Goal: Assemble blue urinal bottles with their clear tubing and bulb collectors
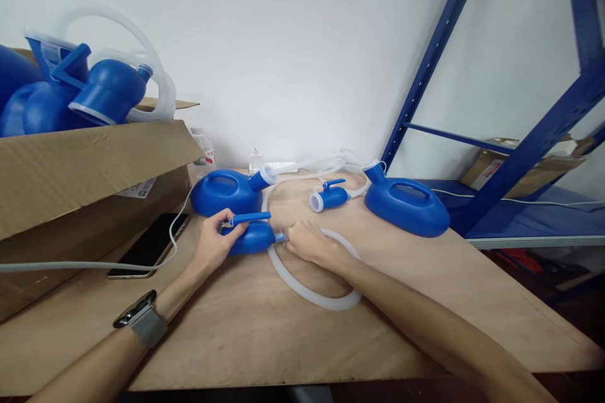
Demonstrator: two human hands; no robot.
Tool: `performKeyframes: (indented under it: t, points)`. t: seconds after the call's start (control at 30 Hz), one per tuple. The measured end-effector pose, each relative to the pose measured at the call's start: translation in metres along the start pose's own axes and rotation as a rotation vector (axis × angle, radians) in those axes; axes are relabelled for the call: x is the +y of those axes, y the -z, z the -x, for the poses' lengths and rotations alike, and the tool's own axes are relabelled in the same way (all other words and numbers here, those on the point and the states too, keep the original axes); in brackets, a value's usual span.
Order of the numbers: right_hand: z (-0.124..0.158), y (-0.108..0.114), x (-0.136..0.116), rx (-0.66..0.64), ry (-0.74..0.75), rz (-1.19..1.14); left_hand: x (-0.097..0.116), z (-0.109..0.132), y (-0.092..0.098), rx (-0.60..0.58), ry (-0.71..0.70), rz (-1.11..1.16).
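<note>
My left hand [218,240] is closed around the end of a blue urinal funnel [255,238], which lies on its side with its flat handle on top. At the funnel's narrow nozzle my right hand [303,240] is shut, fingers curled, gripping a clear hose [326,301] that loops on the table below it. The exact joint between hose and nozzle is partly hidden by my fingers. Just behind my left hand stands a blue urinal bottle [224,194] with a white-rimmed neck. Farther right are a second blue funnel [334,198] and another blue bottle [406,206], with hose between them.
A cardboard box [94,170] full of blue urinals and hose stands at left. Near it lie a phone [149,245] and a white cable [174,236]. A water bottle [203,150] and a power strip [278,167] sit by the wall. Blue shelving [435,56] rises at right.
</note>
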State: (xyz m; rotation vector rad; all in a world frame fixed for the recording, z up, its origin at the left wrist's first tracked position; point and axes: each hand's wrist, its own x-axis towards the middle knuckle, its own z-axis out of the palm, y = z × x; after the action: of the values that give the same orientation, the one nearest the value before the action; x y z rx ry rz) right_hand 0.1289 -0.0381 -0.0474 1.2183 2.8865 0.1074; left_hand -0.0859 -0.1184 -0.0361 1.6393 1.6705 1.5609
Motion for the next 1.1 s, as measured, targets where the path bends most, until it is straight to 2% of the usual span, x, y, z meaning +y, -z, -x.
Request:
performKeyframes:
  t: [0.1,0.2,0.33,0.4,0.5,0.6,0.67,0.73,0.8,0.87,0.97,1.1]
  points:
    - [0.0,-0.002,0.006,0.103,0.002,-0.099,-0.002,-0.005,0.003,0.029,-0.01,-0.006]
    - [0.001,-0.005,0.014,0.293,0.014,-0.248,-0.006,-0.009,0.005,0.09,0.042,0.005]
    - [0.003,-0.007,0.02,0.552,0.138,-0.399,-0.01,-0.011,0.008,0.1,0.098,0.036]
    - [0.005,-0.007,0.02,0.588,0.19,-0.43,-0.01,-0.011,0.008,0.098,0.113,0.055]
    - [0.009,-0.005,0.015,0.51,0.171,-0.461,-0.01,-0.009,0.007,0.114,0.11,0.05]
    - [0.011,-0.003,0.009,0.399,0.034,-0.53,-0.011,-0.009,0.006,0.134,0.092,0.039]
    - [0.01,-0.001,0.005,0.278,-0.052,-0.668,-0.012,-0.009,0.006,0.146,0.08,0.035]
    - [0.008,0.001,0.002,0.121,-0.139,-0.93,-0.012,-0.008,0.006,0.149,0.065,0.053]
    - [0.005,0.003,-0.001,-0.045,-0.203,-1.286,-0.011,-0.008,0.007,0.147,0.044,0.092]
    - [0.004,0.005,-0.005,-0.173,-0.193,-1.596,-0.009,-0.007,0.008,0.146,0.022,0.124]
    - [0.005,0.007,-0.007,-0.204,-0.134,-1.794,-0.007,-0.006,0.01,0.155,0.012,0.141]
    - [0.006,0.004,-0.006,-0.144,-0.109,-1.81,-0.005,-0.005,0.01,0.155,0.005,0.133]
